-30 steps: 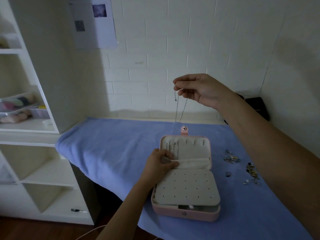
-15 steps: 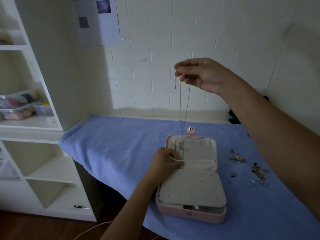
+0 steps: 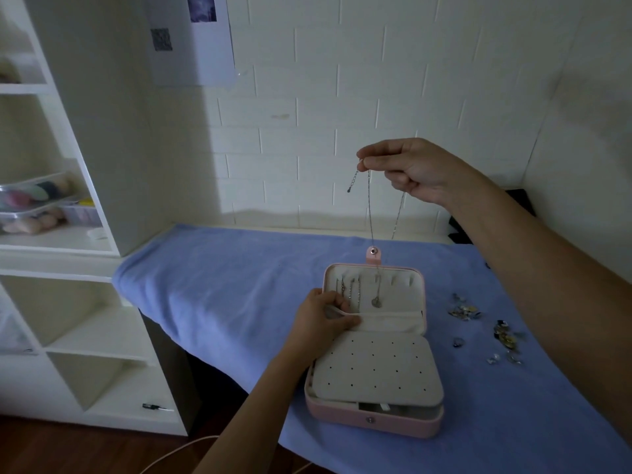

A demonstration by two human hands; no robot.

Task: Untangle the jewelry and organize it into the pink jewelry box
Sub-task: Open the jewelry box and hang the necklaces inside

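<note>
Pink jewelry box (image 3: 372, 419) – one, rounded corners, lid propped open, a snap tab at the lid's top edge. It sits on a blue towel (image 3: 222, 285), close to the towel's near edge.

Counts:
- Necklaces in hand: one. The necklace (image 3: 370, 213) is a thin metal chain doubled into two strands, with a short extender tail dangling beside the upper end.
- Chains already hung in the lid's left part: three, as far as I can tell.
- Cream earring panel (image 3: 376, 371): one, flat and matte, dotted with rows of small holes, lying over the box base.
- Loose jewelry (image 3: 465, 311): two small shiny clusters plus strays, right of the box; pieces too small to count.

Hands:
- Right hand (image 3: 415, 169), raised well above the box, pinches the necklace top between thumb and forefinger, other fingers curled. The pendant (image 3: 376, 301) hangs in front of the lid lining; contact cannot be told.
- Left hand (image 3: 325, 323), at the lid's lower left, pinches the rim of the fabric pocket (image 3: 386, 319), with fingers curled inside.

Room: a wide stretch of towel runs left of the box to a draped edge; beyond that stands a white shelf unit (image 3: 85, 268) – one screwdriver (image 3: 157, 407) on its low shelf.
</note>
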